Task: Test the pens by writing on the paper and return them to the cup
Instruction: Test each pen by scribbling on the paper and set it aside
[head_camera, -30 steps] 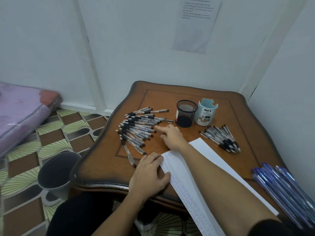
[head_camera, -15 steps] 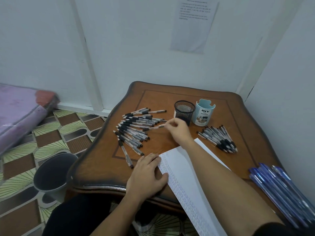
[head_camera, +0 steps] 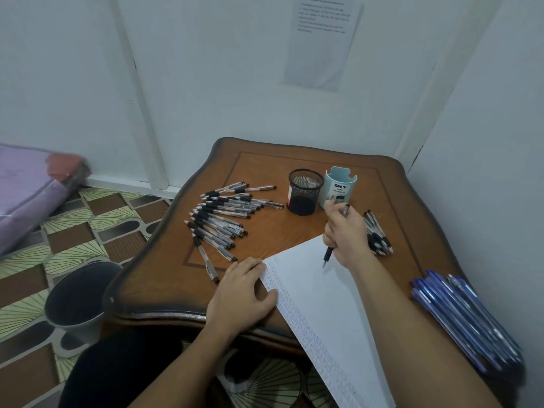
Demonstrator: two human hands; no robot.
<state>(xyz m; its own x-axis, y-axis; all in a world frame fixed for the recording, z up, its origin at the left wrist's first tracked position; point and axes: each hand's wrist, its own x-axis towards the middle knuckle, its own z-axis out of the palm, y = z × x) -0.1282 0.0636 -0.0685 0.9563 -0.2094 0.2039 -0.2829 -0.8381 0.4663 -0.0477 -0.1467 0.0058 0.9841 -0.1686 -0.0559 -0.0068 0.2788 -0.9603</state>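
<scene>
The pen (head_camera: 329, 255) under test is in your right hand (head_camera: 347, 235), fingers wrapped round the barrel. Its tip points down toward 7 o'clock over the top corner of the paper (head_camera: 318, 295); whether it touches the sheet cannot be told. Your left hand (head_camera: 240, 293) lies flat with relaxed fingers, pressing the sheet's edge at 8 o'clock from the tip. From your right hand, the mesh cup (head_camera: 304, 191) stands at 11 o'clock, the blue cup (head_camera: 340, 187) at 12, the big fan of pens (head_camera: 223, 216) at 9, and a small bunch (head_camera: 378, 237) just beside it at 3. The likely risks: the sheet overhangs the table (head_camera: 265, 172), so easing your left hand could let it slide. Your wrist could also scatter the small bunch.
</scene>
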